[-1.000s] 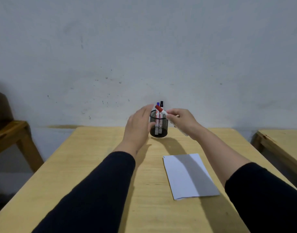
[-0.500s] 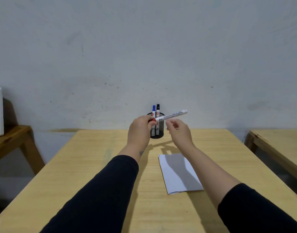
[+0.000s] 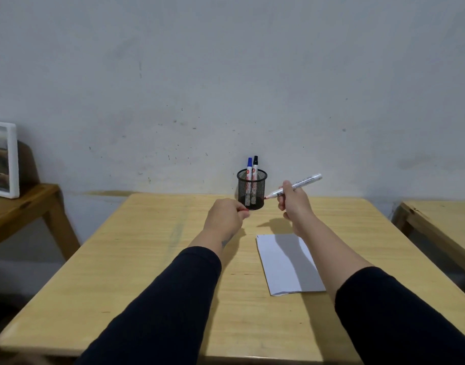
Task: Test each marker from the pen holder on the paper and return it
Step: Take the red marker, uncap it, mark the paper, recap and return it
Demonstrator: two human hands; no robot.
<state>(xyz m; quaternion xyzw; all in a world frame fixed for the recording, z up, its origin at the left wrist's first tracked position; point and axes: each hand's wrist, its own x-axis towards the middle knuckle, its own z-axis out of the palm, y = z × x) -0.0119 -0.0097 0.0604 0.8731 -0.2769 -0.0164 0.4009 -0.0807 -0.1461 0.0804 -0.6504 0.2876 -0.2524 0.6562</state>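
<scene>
Three markers in all: one uncapped white marker (image 3: 294, 186) gripped mid-barrel by the right hand (image 3: 293, 204), two more, blue-capped (image 3: 249, 169) and black-capped (image 3: 255, 168), upright in the single black mesh pen holder (image 3: 251, 189) just left of that grip. Long axis tilted, red tip low and left toward the holder, butt end up and right. Left hand (image 3: 224, 219) closed on something small and red, probably the cap (image 3: 245, 211). One sheet of paper (image 3: 286, 264) flat on the wooden table (image 3: 147, 259), below and nearer than the grip.
</scene>
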